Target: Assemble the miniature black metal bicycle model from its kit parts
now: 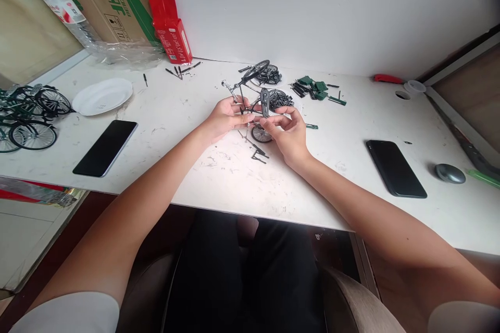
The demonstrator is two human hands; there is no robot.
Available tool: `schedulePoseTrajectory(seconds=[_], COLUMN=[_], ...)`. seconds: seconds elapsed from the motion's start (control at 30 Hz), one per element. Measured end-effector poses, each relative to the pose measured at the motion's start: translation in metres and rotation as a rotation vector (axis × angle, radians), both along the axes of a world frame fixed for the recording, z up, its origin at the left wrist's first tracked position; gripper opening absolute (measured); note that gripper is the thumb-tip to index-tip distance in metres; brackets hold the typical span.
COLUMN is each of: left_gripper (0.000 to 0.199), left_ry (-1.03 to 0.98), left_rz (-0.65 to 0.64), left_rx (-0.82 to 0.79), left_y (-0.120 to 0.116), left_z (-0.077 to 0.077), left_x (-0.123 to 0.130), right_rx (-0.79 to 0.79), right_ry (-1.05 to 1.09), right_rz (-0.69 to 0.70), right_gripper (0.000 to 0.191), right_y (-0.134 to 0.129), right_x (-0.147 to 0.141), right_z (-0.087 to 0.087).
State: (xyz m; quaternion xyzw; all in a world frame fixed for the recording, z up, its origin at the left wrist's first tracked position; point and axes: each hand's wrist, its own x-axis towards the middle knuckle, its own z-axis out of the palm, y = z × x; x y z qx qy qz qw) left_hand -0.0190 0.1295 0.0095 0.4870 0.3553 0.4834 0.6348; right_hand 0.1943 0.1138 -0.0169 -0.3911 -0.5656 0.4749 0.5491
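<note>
Two hands (224, 120) hold one toy bike (265, 102). There are two phones (105, 148), one mouse (450, 173), one bottle (64, 8), one box (113, 0).

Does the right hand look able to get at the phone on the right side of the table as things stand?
Probably yes: bare tabletop lies between the right hand and the black phone, though its fingers are busy at the model bicycle.

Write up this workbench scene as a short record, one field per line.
left hand: holding the model bicycle frame; hand at
right hand: fingers at the same frame
left side: assembled model bicycles, white plate, phone
right side: black phone, rounded grey object
far edge: red packet, cardboard box
</note>
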Motion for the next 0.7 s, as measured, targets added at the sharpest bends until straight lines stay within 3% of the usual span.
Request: schedulePoseTrajectory(seconds=[0.7], left_gripper=[0.063], left_ry=[0.071], left_rz=[-0.058], left_rx=[0.103], left_y=[0.0057], left_z=[-0.0086], left_x=[-0.0029], right_rx=[0.131], right_ry=[-0.152], right_rz=[-0.072], right_gripper=[0.04], right_y=[-0.0024], right_x=[-0.0018], right_z=[0.0014])
